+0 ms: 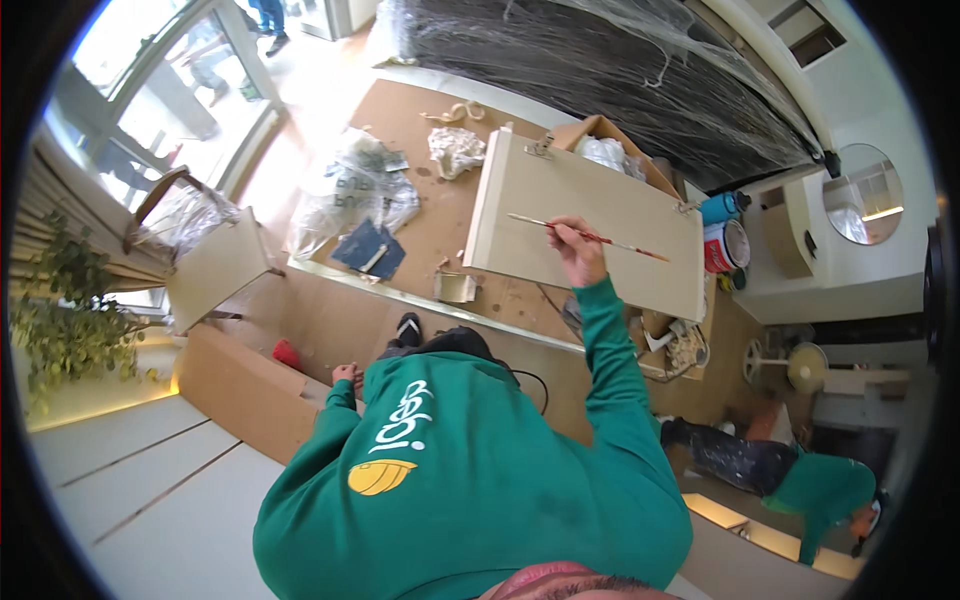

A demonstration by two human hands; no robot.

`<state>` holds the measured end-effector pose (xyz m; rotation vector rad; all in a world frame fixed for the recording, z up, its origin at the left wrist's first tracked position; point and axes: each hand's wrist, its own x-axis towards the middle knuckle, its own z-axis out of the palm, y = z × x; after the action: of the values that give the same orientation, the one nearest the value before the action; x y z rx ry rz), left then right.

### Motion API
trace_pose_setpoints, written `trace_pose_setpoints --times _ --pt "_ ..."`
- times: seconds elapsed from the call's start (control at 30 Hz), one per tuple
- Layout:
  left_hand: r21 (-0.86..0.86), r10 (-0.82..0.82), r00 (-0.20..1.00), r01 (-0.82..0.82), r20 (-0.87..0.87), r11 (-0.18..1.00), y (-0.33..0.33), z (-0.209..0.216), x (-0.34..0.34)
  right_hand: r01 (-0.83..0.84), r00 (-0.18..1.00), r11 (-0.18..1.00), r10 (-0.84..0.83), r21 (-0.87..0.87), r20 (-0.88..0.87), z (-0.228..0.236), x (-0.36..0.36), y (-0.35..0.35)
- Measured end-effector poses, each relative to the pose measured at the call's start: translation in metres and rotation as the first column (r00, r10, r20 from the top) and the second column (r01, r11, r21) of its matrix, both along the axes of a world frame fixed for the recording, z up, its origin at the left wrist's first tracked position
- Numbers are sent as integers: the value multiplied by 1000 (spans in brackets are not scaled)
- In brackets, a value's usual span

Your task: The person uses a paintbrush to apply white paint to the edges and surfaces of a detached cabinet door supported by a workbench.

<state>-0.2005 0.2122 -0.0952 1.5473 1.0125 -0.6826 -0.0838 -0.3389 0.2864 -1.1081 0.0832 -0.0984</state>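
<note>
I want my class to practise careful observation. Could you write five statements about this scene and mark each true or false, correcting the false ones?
1. The right hand holds a thin brush. True.
2. The left hand grips the edge of the pale board. False: it is beside the body, apart from the board.
3. The brush is over the pale board in this view. True.
4. The wall mirror is square. False: it is round.
5. The leafy plant is at the right of the picture. False: it is at the left.
</note>
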Motion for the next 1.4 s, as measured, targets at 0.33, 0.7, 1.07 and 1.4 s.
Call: trace_pose_setpoints --times 0.33,0.7,1.07,1.4 --pt "-279 209 972 -171 112 945 11 -33 22 -64 997 900 43 -432 -59 -30 38 15" --pt "-184 358 934 -353 -10 917 -46 -25 -76 -170 984 836 168 -522 -51 -25 47 13" --pt "-93 289 944 -306 -159 948 -45 -18 -134 -224 966 759 257 -611 -35 -25 40 10" --pt "-233 350 936 -330 49 915 -46 -14 -61 -275 953 714 290 -645 -85 -8 46 17"
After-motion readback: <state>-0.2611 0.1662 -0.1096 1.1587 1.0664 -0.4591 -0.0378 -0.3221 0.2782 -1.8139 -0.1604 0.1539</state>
